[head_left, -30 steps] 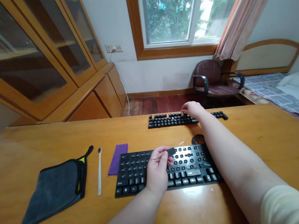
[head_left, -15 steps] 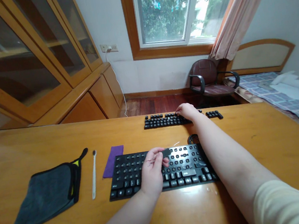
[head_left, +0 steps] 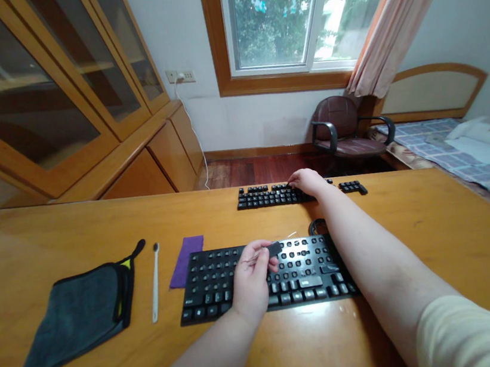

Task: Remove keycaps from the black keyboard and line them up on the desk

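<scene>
A black keyboard point(head_left: 299, 254) lies on the desk before me, its upper rows stripped of keycaps and its lower rows still capped. Over its middle, my left hand point(head_left: 254, 272) is closed around a small dark tool with thin wires, which looks like a keycap puller point(head_left: 274, 249). At the desk's far edge, loose black keycaps point(head_left: 269, 199) stand in rows. My right hand point(head_left: 307, 181) reaches to them, its fingertips pinched at a keycap in the back row. That hand and forearm hide part of the rows and the keyboard's right end.
Left of the keyboard lie a purple cloth point(head_left: 187, 262), a white toothbrush point(head_left: 155, 282) and a folded grey cloth point(head_left: 79, 316). A coiled black cable point(head_left: 317, 226) sits behind the keyboard. Beyond the desk point(head_left: 449, 223) stand an armchair point(head_left: 339, 126) and a glass-fronted cabinet point(head_left: 129, 126).
The view has shifted very slightly. Both hands keep almost the same place and grip; nothing else has visibly moved.
</scene>
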`<control>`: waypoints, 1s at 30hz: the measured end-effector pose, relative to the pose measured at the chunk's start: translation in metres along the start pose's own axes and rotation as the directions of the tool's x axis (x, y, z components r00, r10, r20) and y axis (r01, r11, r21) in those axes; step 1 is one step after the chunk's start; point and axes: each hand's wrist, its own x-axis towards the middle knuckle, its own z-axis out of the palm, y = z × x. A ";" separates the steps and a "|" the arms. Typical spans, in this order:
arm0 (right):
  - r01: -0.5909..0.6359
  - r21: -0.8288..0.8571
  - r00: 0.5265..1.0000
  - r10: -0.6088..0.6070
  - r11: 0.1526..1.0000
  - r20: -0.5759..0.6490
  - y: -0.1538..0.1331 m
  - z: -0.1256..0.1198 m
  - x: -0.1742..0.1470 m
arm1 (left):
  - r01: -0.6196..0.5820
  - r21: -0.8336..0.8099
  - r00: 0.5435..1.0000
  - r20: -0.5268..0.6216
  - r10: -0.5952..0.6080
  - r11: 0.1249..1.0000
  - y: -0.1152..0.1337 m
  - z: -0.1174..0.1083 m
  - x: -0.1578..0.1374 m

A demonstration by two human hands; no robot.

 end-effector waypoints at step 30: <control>0.298 -0.038 0.954 -0.298 0.954 -0.013 -0.028 -0.003 -0.002 | -0.012 0.020 1.000 0.027 0.012 1.000 -0.003 -0.002 0.001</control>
